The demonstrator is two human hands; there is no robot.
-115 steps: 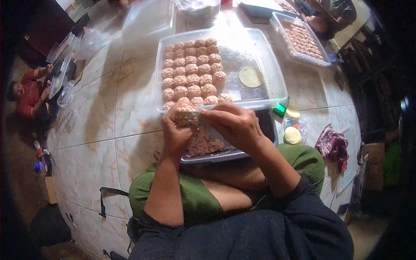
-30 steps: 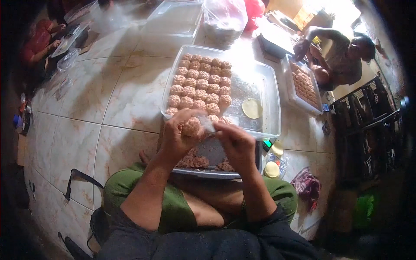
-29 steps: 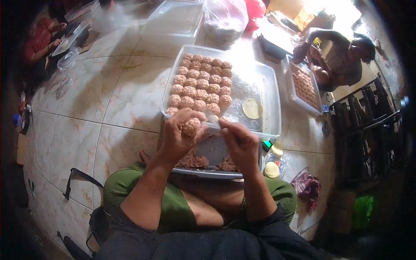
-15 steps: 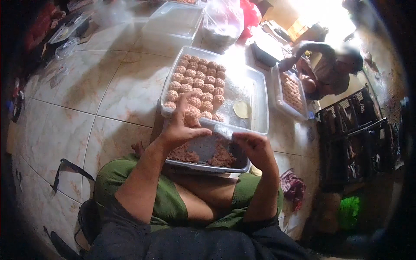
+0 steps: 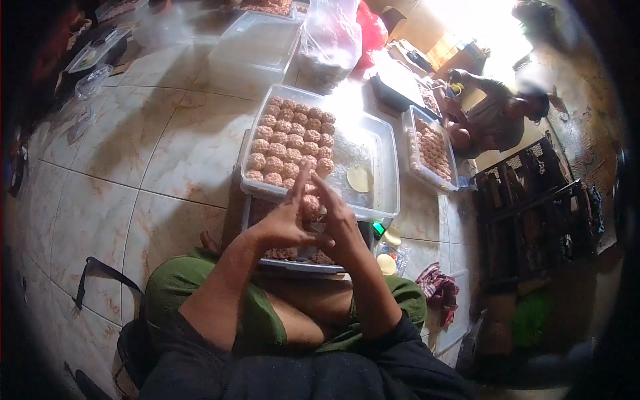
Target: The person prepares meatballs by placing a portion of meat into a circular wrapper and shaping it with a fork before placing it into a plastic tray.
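A bumpy pinkish-brown ball (image 5: pixel 311 207) sits between my two hands, over the near edge of a clear plastic tub. My left hand (image 5: pixel 285 223) curves round its left side, while my right hand (image 5: pixel 341 225) closes in from the right with the fingertips nearly meeting. Rows of similar balls (image 5: pixel 287 140) fill the left part of the clear tub (image 5: pixel 393 160). On that tub's bare right side lies a pale round disc (image 5: pixel 360 179). Under my hands, a grey tub (image 5: pixel 300 267) holds brown crumbly mixture (image 5: pixel 281 254), mostly hidden.
Beyond, to the right, a person (image 5: pixel 497 120) sits by another tub of balls (image 5: pixel 433 150). A translucent box (image 5: pixel 257 47), a plastic bag (image 5: pixel 330 43) and a red bag (image 5: pixel 372 33) stand farther off. A checked cloth (image 5: pixel 437 290) and black rack (image 5: pixel 527 213) are at right.
My right hand has come left to meet the ball, which was in my left hand alone. The view has shifted slightly, and a small lit green screen now shows beside the tub.
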